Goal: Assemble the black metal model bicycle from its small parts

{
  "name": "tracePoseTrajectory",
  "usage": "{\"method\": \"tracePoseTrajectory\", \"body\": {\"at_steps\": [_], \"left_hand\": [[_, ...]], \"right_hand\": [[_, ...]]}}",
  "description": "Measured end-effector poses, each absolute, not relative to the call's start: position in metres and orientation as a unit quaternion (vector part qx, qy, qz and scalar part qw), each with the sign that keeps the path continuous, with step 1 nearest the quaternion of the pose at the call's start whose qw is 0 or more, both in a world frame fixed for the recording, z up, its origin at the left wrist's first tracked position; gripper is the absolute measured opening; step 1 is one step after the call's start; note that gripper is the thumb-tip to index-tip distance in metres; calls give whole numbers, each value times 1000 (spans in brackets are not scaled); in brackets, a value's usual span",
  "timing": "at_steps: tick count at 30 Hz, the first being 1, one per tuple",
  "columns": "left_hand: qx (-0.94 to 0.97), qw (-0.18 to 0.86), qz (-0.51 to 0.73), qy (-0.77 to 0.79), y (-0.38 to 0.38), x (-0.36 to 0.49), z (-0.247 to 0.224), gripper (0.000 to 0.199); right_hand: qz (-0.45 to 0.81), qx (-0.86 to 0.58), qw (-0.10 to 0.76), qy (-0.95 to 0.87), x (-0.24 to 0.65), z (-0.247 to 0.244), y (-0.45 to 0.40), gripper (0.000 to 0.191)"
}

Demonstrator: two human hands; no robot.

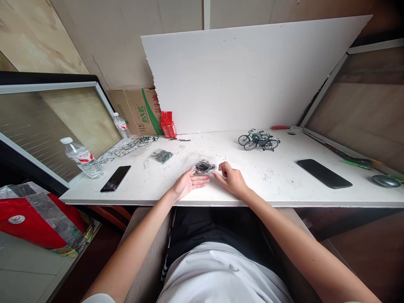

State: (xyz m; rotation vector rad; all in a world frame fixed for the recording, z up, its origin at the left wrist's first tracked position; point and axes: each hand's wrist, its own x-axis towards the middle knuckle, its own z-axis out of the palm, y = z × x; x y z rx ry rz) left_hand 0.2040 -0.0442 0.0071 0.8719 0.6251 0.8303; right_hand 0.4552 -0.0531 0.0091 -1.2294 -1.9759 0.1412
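Note:
A clear plastic bag of dark small parts [204, 167] lies on the white table in front of me. My left hand [189, 184] is at its near left side, palm turned up and fingers stretched out, with the thumb by the bag's left end. At the bag's right end is my right hand [232, 179], its fingers curled and thumb pointing to the bag; whether it pinches the plastic is too small to tell. A second bag with green parts [163, 155] rests further left. Two model bicycles [259, 140], one green and one black, stand at the back right.
Phones lie left [115, 179] and right [324, 173]. Water bottles [83, 158], black part frames [132, 145] and a red box [168, 125] are at the left. A mouse [386, 181] sits far right. A white board [252, 75] leans behind.

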Motion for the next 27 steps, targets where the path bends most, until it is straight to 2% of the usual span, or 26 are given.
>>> {"method": "tracePoseTrajectory", "body": {"at_steps": [7, 17, 27], "left_hand": [[367, 799, 400, 259, -43, 201, 7, 75], [361, 802, 411, 241, -43, 201, 5, 64], [372, 803, 403, 235, -43, 200, 5, 61]], "right_hand": [[56, -441, 371, -815, 457, 9, -53, 23], [46, -447, 374, -811, 459, 4, -50, 25], [51, -445, 411, -794, 460, 4, -52, 28]]}}
